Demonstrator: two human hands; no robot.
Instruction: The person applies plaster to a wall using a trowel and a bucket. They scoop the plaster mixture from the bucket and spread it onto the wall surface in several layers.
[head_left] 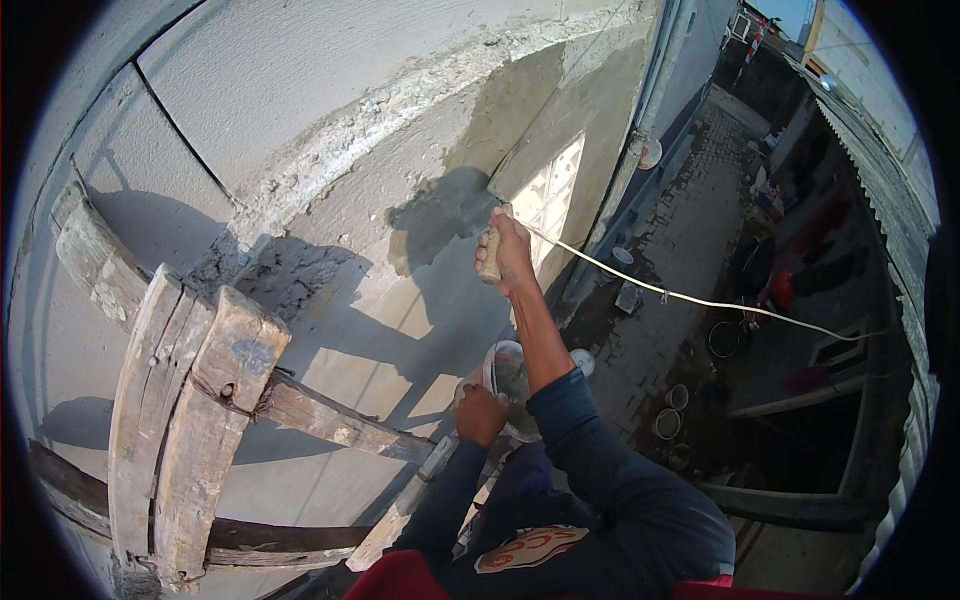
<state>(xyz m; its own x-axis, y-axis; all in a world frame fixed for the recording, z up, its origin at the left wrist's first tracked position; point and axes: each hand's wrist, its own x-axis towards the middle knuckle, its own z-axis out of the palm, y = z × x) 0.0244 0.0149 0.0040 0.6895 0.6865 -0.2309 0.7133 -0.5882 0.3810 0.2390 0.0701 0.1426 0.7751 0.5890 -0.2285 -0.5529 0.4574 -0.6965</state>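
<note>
My right hand [512,252] is closed around the pale wooden handle [489,260] of a trowel, stretched out against the wall. Its blade shows only as a thin dark edge near the plaster. Beside the hand is a wet, darker patch of mortar [425,225] on the grey wall [365,350]. Lower down, my left hand [481,414] grips the rim of a bucket [507,362] held close to my body. Grey stuff shows inside the bucket, partly hidden by my right arm.
Rough wooden scaffold beams [205,400] stand at the left, beside the wall. A pale cord [700,300] stretches rightward from near my right hand. Far below runs a paved alley [690,190] with several buckets [667,423]. A corrugated roof edge [890,190] borders the right.
</note>
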